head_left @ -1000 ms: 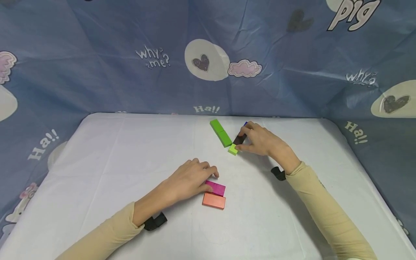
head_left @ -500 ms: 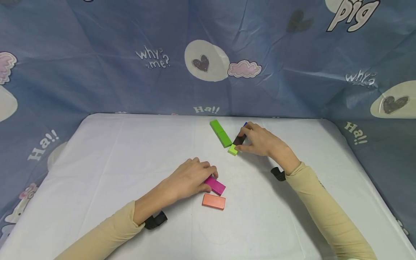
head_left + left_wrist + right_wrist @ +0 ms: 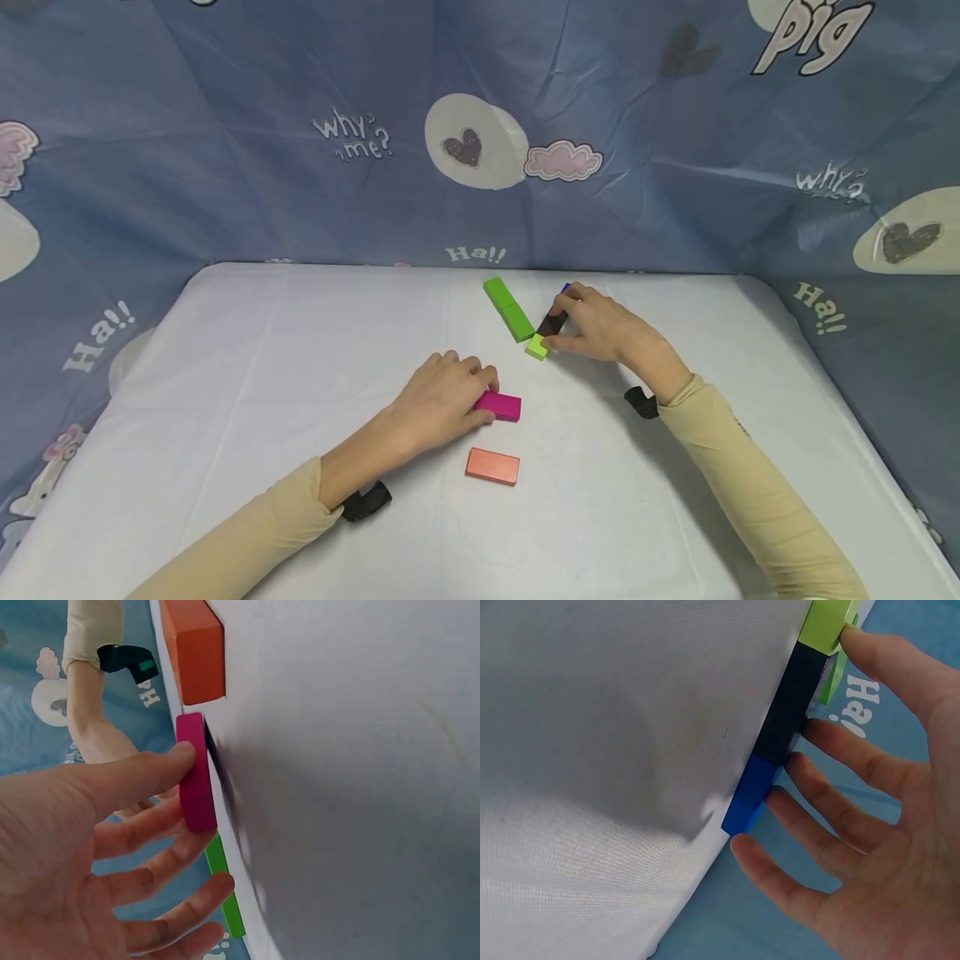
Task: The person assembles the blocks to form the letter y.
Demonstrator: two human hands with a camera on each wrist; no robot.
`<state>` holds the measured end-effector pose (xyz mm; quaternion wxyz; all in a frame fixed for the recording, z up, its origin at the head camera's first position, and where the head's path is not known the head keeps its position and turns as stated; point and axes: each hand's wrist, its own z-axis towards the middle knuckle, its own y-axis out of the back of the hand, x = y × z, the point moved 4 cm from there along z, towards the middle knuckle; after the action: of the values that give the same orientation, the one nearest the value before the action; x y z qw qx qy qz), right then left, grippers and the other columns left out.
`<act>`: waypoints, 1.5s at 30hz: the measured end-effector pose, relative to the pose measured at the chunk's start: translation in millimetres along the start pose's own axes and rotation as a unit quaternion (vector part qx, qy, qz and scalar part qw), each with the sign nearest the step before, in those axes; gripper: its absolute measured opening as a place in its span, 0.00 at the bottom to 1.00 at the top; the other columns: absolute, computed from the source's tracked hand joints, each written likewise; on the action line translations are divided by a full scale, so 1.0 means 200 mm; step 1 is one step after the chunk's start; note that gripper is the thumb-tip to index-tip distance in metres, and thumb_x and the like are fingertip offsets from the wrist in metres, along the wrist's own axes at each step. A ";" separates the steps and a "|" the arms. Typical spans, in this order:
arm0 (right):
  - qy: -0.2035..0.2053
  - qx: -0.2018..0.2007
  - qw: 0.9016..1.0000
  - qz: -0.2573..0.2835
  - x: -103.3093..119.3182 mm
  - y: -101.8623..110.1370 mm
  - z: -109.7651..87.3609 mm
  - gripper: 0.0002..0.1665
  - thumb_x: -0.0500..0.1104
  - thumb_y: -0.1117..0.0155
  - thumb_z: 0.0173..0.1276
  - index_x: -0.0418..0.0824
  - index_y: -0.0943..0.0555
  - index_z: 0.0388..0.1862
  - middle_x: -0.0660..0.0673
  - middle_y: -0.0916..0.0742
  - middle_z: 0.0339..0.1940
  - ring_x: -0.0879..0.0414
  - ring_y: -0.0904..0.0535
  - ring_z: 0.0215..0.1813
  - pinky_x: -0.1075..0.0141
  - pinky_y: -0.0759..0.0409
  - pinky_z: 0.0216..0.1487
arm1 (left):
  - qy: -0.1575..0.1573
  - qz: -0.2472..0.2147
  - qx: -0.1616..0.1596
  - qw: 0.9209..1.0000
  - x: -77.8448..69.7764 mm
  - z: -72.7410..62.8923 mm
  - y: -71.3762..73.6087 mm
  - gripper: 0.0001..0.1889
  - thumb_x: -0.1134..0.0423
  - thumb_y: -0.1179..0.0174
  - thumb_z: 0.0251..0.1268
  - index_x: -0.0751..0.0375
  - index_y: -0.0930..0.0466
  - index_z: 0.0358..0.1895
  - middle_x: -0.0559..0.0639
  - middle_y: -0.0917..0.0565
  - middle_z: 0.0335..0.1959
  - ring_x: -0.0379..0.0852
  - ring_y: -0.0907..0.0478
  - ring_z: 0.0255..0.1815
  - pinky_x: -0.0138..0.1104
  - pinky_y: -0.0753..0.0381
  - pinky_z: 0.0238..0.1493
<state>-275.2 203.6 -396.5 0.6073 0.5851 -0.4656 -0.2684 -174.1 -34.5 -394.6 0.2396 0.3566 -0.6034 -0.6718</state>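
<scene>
My left hand point(image 3: 441, 406) pinches a magenta block point(image 3: 506, 407) between thumb and fingers; in the left wrist view a shadow runs beside the block. Its outer fingers are spread loosely. At the far side, a lime block point(image 3: 536, 347), a black block point(image 3: 552, 324) and a blue block point(image 3: 751, 796) lie end to end in a slanting row. My right hand point(image 3: 600, 325) rests its fingertips on this row, the thumb at the lime block and the other fingers along the black and blue ones. Most of the blue block is hidden in the head view.
An orange block point(image 3: 492, 467) lies on the white table point(image 3: 300, 350), nearer to me than the magenta one. Left of the row stretches a green strip point(image 3: 510, 311) of two blocks, its near end close to the lime block. A patterned blue cloth point(image 3: 300, 192) rises behind the table.
The magenta block, first against the orange one, has moved away from me and turned slightly in my left hand's grip. My right hand and the row have stayed put.
</scene>
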 end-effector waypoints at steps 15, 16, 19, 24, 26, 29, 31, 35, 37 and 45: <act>0.002 -0.006 1.000 -0.003 0.00 0.00 0.00 0.32 0.61 0.26 0.71 0.40 0.16 0.63 0.36 0.19 0.67 0.39 0.19 0.65 0.41 0.19 0.67 | 0.057 0.075 -0.058 0.994 -0.02 0.12 -0.01 0.21 0.45 0.25 0.67 0.57 0.20 0.42 0.50 0.17 0.29 0.52 0.25 0.29 0.40 0.29 0.35; 0.001 -0.005 1.000 -0.004 0.00 0.00 0.00 0.32 0.61 0.26 0.71 0.40 0.16 0.63 0.36 0.19 0.67 0.39 0.19 0.65 0.41 0.19 0.67 | 0.059 0.079 -0.060 0.993 -0.03 0.13 -0.01 0.21 0.44 0.25 0.67 0.58 0.19 0.44 0.50 0.16 0.30 0.52 0.24 0.29 0.41 0.28 0.35; -0.001 -0.003 1.000 -0.004 0.00 0.00 0.00 0.32 0.61 0.26 0.71 0.41 0.17 0.64 0.36 0.19 0.68 0.39 0.19 0.66 0.41 0.19 0.67 | 0.066 0.092 -0.059 0.992 -0.05 0.15 -0.02 0.25 0.42 0.27 0.69 0.59 0.18 0.53 0.52 0.13 0.34 0.54 0.21 0.32 0.42 0.26 0.37; 0.000 -0.005 1.000 -0.003 0.00 0.00 0.00 0.32 0.60 0.26 0.71 0.41 0.17 0.64 0.35 0.19 0.68 0.39 0.18 0.65 0.40 0.19 0.67 | 0.079 0.095 -0.041 0.991 -0.07 0.20 -0.05 0.31 0.40 0.29 0.70 0.59 0.20 0.65 0.52 0.10 0.39 0.54 0.17 0.36 0.43 0.22 0.41; 0.002 -0.007 1.000 -0.002 0.00 0.00 0.00 0.32 0.60 0.26 0.72 0.40 0.17 0.64 0.35 0.19 0.68 0.39 0.18 0.65 0.40 0.18 0.67 | 0.080 0.088 -0.035 0.992 -0.07 0.21 -0.05 0.32 0.39 0.31 0.71 0.58 0.20 0.66 0.52 0.10 0.39 0.54 0.16 0.36 0.42 0.21 0.41; 0.004 -0.008 1.000 -0.002 0.01 0.00 0.00 0.32 0.60 0.26 0.72 0.41 0.17 0.64 0.35 0.19 0.67 0.39 0.18 0.65 0.41 0.18 0.66 | 0.078 0.076 -0.028 0.994 -0.07 0.21 -0.04 0.31 0.38 0.32 0.72 0.58 0.20 0.66 0.51 0.10 0.39 0.52 0.17 0.34 0.42 0.21 0.40; 0.003 -0.008 1.000 -0.002 0.01 0.00 0.00 0.32 0.60 0.26 0.72 0.41 0.17 0.64 0.35 0.19 0.68 0.39 0.18 0.65 0.41 0.18 0.66 | 0.072 0.069 -0.024 0.995 -0.07 0.20 -0.02 0.30 0.38 0.32 0.73 0.58 0.20 0.65 0.50 0.11 0.38 0.51 0.18 0.33 0.41 0.22 0.39; 0.001 -0.006 1.000 -0.001 0.01 0.00 0.00 0.32 0.60 0.26 0.72 0.41 0.17 0.64 0.35 0.19 0.68 0.39 0.18 0.65 0.41 0.18 0.66 | 0.055 0.048 -0.003 0.997 -0.07 0.18 0.01 0.27 0.43 0.28 0.70 0.58 0.20 0.61 0.50 0.13 0.36 0.49 0.20 0.32 0.40 0.24 0.38; -0.001 -0.005 1.000 0.000 0.01 0.00 0.00 0.32 0.60 0.26 0.72 0.41 0.17 0.64 0.35 0.19 0.68 0.39 0.19 0.65 0.41 0.18 0.67 | 0.046 0.037 0.008 0.998 -0.07 0.16 0.02 0.25 0.47 0.25 0.68 0.58 0.20 0.59 0.50 0.14 0.36 0.49 0.20 0.32 0.39 0.25 0.37; -0.005 -0.001 1.000 0.005 0.00 0.00 0.00 0.32 0.60 0.26 0.72 0.41 0.17 0.64 0.35 0.20 0.69 0.39 0.19 0.66 0.41 0.19 0.68 | 0.041 0.011 0.023 0.999 -0.05 0.17 0.01 0.22 0.54 0.23 0.66 0.56 0.18 0.59 0.54 0.10 0.44 0.53 0.16 0.37 0.41 0.21 0.40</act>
<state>-275.0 203.4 -397.3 0.6073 0.5804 -0.4714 -0.2685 -192.9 -5.4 -390.6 0.2631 0.3824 -0.6120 -0.6403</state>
